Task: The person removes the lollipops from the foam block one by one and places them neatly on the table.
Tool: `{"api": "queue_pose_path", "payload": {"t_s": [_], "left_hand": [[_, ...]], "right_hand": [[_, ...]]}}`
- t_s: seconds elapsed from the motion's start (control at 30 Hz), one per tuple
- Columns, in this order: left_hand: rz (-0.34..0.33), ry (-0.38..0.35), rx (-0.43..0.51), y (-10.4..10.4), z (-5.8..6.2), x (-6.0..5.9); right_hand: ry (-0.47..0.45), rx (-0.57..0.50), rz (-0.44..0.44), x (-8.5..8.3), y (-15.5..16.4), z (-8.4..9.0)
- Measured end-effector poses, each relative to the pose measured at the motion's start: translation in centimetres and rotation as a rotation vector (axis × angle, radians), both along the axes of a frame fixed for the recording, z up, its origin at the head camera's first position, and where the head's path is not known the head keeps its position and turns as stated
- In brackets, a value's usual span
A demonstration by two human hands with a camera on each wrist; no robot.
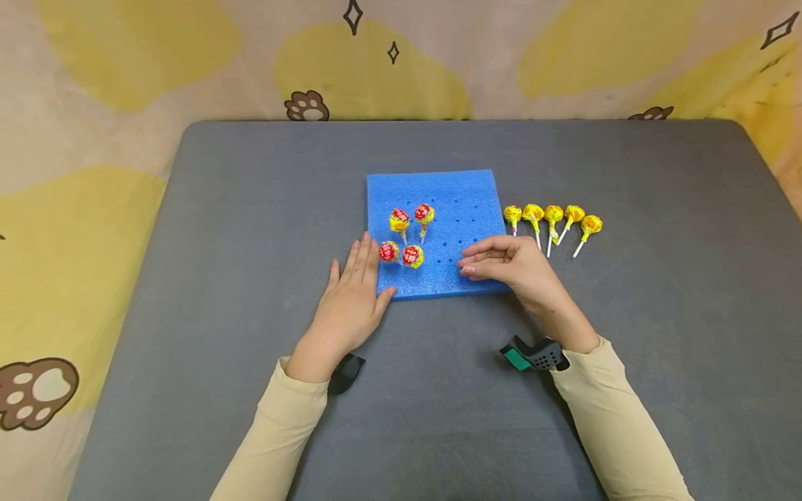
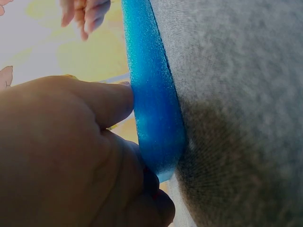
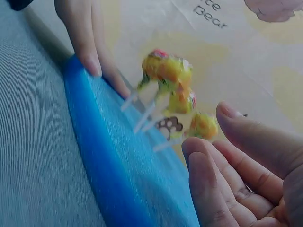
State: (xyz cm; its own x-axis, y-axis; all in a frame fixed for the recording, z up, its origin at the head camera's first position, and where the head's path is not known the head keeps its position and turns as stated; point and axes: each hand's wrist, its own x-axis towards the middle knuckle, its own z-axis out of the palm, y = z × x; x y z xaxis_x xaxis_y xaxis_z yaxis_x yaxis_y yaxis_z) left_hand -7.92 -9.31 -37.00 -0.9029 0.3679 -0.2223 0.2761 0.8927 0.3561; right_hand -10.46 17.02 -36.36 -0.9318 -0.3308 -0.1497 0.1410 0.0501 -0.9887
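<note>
A blue foam board (image 1: 438, 278) with rows of small holes lies on the table. Several lollipops (image 1: 413, 257) in yellow and red wrappers stand in its left part, sticks down. My left hand (image 1: 348, 306) lies along the board's left edge, fingers straight, with the thumb (image 2: 116, 101) against the near side. Over the right part of the board is my right hand (image 1: 514, 268), its fingers loosely bent and nothing between thumb and fingertips. In the right wrist view, a gap shows between the thumb (image 3: 255, 137) and the other fingers, with the standing lollipops (image 3: 175, 71) beyond.
Right of the board, a row of several yellow-wrapped lollipops (image 1: 554, 214) lies on the grey table (image 1: 250, 209), sticks toward me. A patterned yellow and cream cloth (image 1: 401, 76) hangs behind the table. Each wrist wears a dark camera mount (image 1: 535, 353).
</note>
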Motion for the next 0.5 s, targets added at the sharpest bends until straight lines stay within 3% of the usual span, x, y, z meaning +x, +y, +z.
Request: {"api": "queue_pose_path", "payload": {"t_s": [0.5], "left_hand": [[0.013,-0.016,0.02,0.2,0.0,-0.1]], "right_hand": [[0.003,-0.079,-0.034,-0.7,-5.1,-0.5]]}}
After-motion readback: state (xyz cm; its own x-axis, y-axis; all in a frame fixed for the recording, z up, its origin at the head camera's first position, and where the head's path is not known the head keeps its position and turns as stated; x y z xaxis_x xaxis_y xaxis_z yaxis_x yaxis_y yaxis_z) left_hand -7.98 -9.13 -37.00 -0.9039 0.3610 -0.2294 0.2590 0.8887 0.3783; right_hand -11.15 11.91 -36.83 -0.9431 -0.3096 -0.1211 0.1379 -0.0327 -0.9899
